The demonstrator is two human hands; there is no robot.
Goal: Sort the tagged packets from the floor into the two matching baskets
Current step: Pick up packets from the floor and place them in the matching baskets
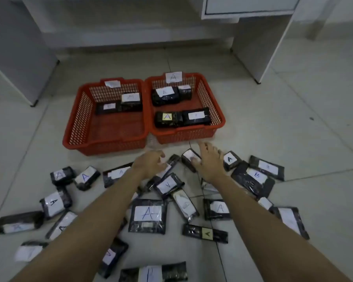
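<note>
From the head view, both arms reach forward over the scatter of black packets lying on the tiled floor [293, 129], and the step in hand looks like picking the next packets, not yet carrying any to a basket. The left hand [150, 162] is curled over a narrow packet [171, 162] just in front of the left basket [73, 127]; its fingers seem to close on the packet's end, though whether it is truly gripped or only touched I cannot tell. The right hand [207, 161] is spread with fairly straight fingers and lies on a small white-tagged packet [190, 158] just below the right basket [220, 119]; its tag is blurred and partly covered, so the letter cannot be read. The right basket carries an "A" sign [173, 77] on its back wall and holds four packets, at least two tagged A; the left basket's sign [112, 84] is too washed out to read, and it holds two packets. Most packets remain on the floor, many tagged A and a few B, such as the B packet [255, 176] beside the right forearm, so the sorting is at an early stage. The next move calls for closing each hand firmly on its packet, lifting it clear of its neighbours, reading the tag, and setting it in the basket with the same letter.
</note>
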